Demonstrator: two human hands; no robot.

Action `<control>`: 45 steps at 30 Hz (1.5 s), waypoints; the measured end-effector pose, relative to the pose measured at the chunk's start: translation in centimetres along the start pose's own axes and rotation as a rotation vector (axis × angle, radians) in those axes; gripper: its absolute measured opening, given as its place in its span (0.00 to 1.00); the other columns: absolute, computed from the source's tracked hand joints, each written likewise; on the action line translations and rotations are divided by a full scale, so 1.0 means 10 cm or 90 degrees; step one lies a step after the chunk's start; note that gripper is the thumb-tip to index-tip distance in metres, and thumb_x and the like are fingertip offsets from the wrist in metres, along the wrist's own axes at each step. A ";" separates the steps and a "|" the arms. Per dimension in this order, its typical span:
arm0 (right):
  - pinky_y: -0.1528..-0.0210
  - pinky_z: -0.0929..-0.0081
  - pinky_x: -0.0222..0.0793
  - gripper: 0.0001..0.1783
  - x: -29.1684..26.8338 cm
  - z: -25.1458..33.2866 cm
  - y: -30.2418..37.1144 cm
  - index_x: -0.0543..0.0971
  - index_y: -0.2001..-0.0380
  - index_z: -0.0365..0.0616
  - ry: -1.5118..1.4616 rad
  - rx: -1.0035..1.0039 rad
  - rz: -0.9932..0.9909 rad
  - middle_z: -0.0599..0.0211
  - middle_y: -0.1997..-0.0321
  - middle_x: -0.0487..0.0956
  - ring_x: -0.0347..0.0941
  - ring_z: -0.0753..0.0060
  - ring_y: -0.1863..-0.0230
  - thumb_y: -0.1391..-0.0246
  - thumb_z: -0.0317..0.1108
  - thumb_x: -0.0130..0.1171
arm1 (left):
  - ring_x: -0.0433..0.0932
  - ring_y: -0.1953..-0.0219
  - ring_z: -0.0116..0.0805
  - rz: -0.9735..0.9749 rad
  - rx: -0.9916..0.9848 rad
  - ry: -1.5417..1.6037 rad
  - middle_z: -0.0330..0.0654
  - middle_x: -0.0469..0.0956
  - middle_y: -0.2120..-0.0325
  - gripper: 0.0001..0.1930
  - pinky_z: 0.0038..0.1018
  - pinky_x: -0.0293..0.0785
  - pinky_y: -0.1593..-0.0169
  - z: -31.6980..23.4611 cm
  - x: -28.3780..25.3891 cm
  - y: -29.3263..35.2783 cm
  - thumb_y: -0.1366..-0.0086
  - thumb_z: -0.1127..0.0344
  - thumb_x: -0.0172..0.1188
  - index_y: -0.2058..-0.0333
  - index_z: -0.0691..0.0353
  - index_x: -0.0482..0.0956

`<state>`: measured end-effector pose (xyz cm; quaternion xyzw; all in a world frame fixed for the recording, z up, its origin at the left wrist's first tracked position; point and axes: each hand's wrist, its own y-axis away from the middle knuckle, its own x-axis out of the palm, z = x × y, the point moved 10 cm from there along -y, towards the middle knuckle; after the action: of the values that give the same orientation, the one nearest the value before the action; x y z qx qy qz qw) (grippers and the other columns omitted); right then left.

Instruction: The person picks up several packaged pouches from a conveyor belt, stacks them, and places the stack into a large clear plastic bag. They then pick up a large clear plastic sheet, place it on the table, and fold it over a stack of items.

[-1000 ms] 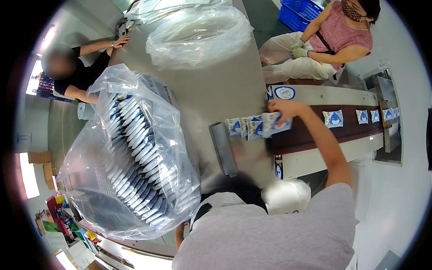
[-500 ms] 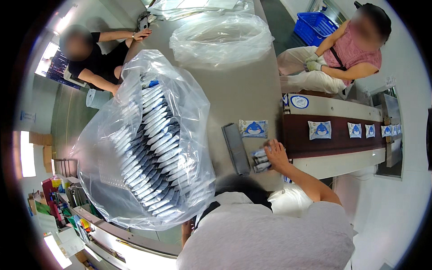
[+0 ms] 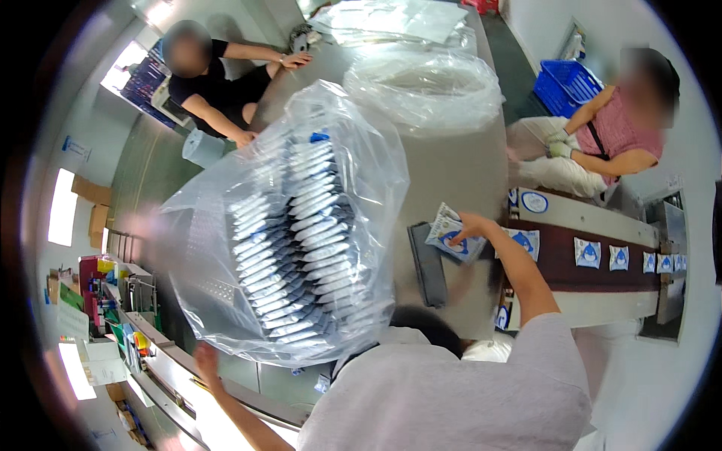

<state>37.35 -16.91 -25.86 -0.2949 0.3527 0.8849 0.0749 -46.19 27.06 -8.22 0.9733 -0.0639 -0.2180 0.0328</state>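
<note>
My right hand (image 3: 472,224) is shut on a small stack of white-and-blue packets (image 3: 450,239), held over the grey table (image 3: 466,165) just left of the conveyor. My left hand (image 3: 204,361) reaches out at the lower left and touches the bottom edge of a big clear plastic bag (image 3: 226,248). The bag is filled with rows of the same packets (image 3: 301,248). The left hand's fingers are blurred, so its grip is unclear. More single packets (image 3: 587,252) lie along the dark brown conveyor belt (image 3: 560,274) to the right.
A dark flat bar (image 3: 429,264) lies on the table beside the held packets. A second, nearly empty clear bag (image 3: 425,86) sits farther back. One person in black (image 3: 226,75) sits at the far left, another in pink (image 3: 617,139) by the conveyor. A blue crate (image 3: 568,83) stands behind.
My right hand left the conveyor belt with a bunch of packets and brought them left over the table, next to the dark bar. The view has tilted, so the big bag looks more central.
</note>
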 end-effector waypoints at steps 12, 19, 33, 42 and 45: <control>0.50 0.67 0.67 0.34 -1.06 0.81 1.28 0.70 0.50 0.39 -0.614 -0.354 -0.213 0.64 0.53 0.74 0.71 0.68 0.53 0.62 0.38 0.69 | 0.52 0.36 0.44 0.168 0.991 -0.812 0.39 0.53 0.37 0.47 0.47 0.45 0.35 -5.09 4.09 1.78 0.58 0.61 0.69 0.38 0.44 0.56; 0.47 0.63 0.64 0.50 -0.41 3.87 1.38 0.66 0.49 0.38 -0.256 -0.535 0.007 0.56 0.53 0.74 0.71 0.56 0.53 0.77 0.50 0.76 | 0.76 0.54 0.36 0.230 0.897 -1.132 0.40 0.76 0.57 0.19 0.35 0.72 0.54 -4.50 4.76 0.10 0.45 0.63 0.57 0.53 0.50 0.73; 0.44 0.53 0.55 0.51 -0.46 5.46 -1.09 0.64 0.46 0.38 0.639 -0.362 -0.356 0.49 0.47 0.69 0.65 0.52 0.46 0.63 0.70 0.56 | 0.77 0.75 0.49 0.066 0.710 -0.392 0.48 0.77 0.81 0.15 0.41 0.72 0.68 -5.83 3.92 -0.61 0.37 0.57 0.52 0.76 0.60 0.79; 0.41 0.46 0.50 0.48 -0.31 5.39 -1.42 0.63 0.41 0.44 0.409 -0.279 -0.243 0.50 0.41 0.65 0.60 0.49 0.39 0.53 0.73 0.40 | 0.75 0.76 0.49 0.102 0.735 -0.341 0.50 0.76 0.80 0.11 0.36 0.69 0.71 -5.69 3.69 -0.72 0.39 0.61 0.55 0.73 0.62 0.79; 0.39 0.40 0.45 0.46 -0.27 5.40 -1.36 0.63 0.41 0.42 0.405 -0.324 -0.236 0.51 0.39 0.63 0.60 0.49 0.39 0.50 0.71 0.40 | 0.73 0.75 0.54 0.137 0.724 -0.380 0.53 0.73 0.80 0.12 0.40 0.66 0.72 -5.68 3.76 -0.68 0.39 0.60 0.54 0.75 0.63 0.74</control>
<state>18.88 29.46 -1.04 -0.6195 0.0707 0.7805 0.0453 12.62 30.57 26.60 0.7247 -0.2725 -0.4067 -0.4849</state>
